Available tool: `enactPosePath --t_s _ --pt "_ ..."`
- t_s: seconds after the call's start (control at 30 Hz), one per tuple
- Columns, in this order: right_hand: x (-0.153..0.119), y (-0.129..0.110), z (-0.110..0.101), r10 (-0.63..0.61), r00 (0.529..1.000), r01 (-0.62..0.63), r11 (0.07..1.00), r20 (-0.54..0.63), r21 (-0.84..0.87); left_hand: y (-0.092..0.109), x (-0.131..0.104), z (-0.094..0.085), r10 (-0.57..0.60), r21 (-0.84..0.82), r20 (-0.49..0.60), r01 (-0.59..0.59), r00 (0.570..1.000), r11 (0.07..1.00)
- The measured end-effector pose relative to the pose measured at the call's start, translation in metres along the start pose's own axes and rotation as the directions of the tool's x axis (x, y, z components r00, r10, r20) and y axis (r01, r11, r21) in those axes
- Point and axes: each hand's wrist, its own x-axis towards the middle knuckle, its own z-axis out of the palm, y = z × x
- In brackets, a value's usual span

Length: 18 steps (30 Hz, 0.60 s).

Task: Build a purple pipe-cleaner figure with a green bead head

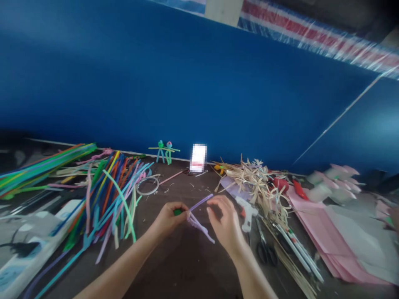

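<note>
My left hand (pixel 173 216) is closed in a pinch on purple pipe cleaners (pixel 201 202). One length points up and right, and a paler, twisted-looking one slants down and right. A small green piece (pixel 177 211) shows among the fingers of the same hand; its kind is unclear. Just right of the pipe cleaners is my right hand (pixel 222 216), fingers curved and apart from the thumb, with nothing visible between them. The upper pipe cleaner's tip comes close to its fingertips; whether they touch I cannot tell.
Coloured pipe cleaners (pixel 109 195) lie heaped at left beside a power strip (pixel 23 265). Two small pipe-cleaner figures (pixel 164 153) and a lit, pixelated screen (pixel 198 158) stand behind. At right are a glue gun (pixel 247 214), scissors (pixel 264 247), dried strips (pixel 254 174) and pink sheets (pixel 321 232).
</note>
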Motion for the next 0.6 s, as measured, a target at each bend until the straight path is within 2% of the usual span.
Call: enactPosePath --t_s 0.07,0.17,0.3,0.37,0.47,0.53,0.6 --pt "-0.010 -0.006 0.000 0.026 0.999 -0.027 1.000 0.037 0.016 0.008 -0.006 -0.002 0.114 0.127 -0.033 -0.109 0.993 0.986" --pt "-0.021 -0.010 0.011 0.080 0.988 -0.086 0.995 0.135 0.041 0.017 -0.014 -0.002 0.257 0.210 -0.017 -0.248 0.966 0.946" --pt "-0.023 -0.009 0.026 0.129 0.984 -0.146 0.979 0.120 0.144 0.024 -0.022 -0.002 0.320 0.226 0.075 -0.329 0.944 0.917" --pt "-0.021 -0.007 0.027 0.141 0.975 -0.182 0.951 0.172 0.250 0.025 -0.023 -0.005 0.273 0.184 0.113 -0.291 0.955 0.939" --pt "-0.017 -0.004 0.023 0.129 0.917 -0.289 0.866 0.378 0.407 0.023 -0.022 -0.011 0.141 0.036 0.206 -0.151 0.968 0.988" --pt "-0.016 -0.001 0.019 0.090 0.861 -0.348 0.822 0.501 0.450 0.020 -0.021 -0.015 0.071 -0.062 0.295 -0.055 0.953 0.997" --pt "-0.013 0.001 0.014 0.046 0.827 -0.340 0.834 0.560 0.433 0.018 -0.019 -0.019 0.031 -0.141 0.372 0.024 0.928 0.990"
